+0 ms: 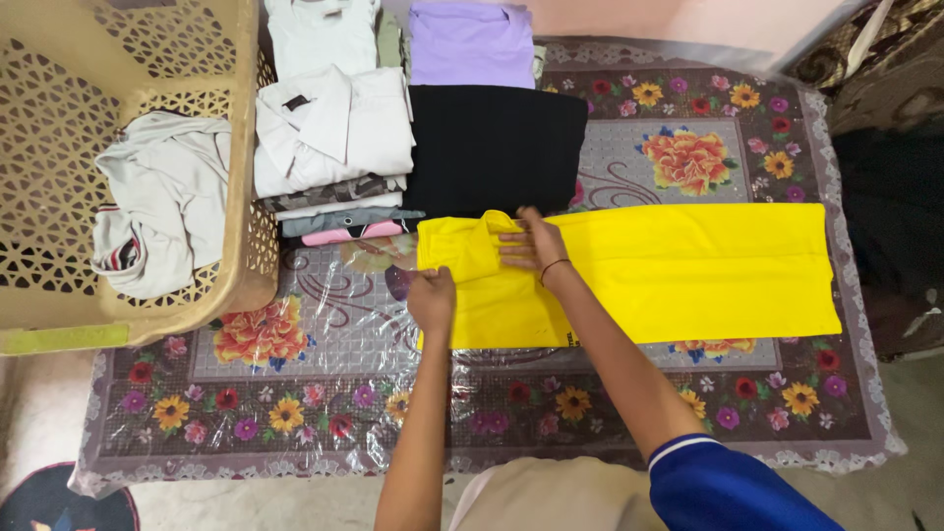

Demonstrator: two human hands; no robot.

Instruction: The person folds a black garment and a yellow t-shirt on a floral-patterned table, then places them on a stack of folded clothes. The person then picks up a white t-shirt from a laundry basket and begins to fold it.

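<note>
Surface: floral tablecloth (pixel 688 147) under clear plastic, covering a low table that fills most of the frame.
Yellow garment (pixel 678 270): spread flat across the centre and right of the frame, its left end folded over.
Left hand (pixel 433 297): at the garment's left edge, fingers closed, pinching the yellow fabric.
Right hand (pixel 529 246): palm down and fingers open, pressing flat on the folded part, gripping nothing.
Black garment (pixel 492 147): folded, just above the yellow one.
Folded stack (pixel 334 147): white and grey clothes, upper centre-left.
Lilac garment (pixel 470 44): folded, top centre.
Laundry basket (pixel 59 147): beige, upper left, holding a crumpled pale shirt (pixel 162 197).
</note>
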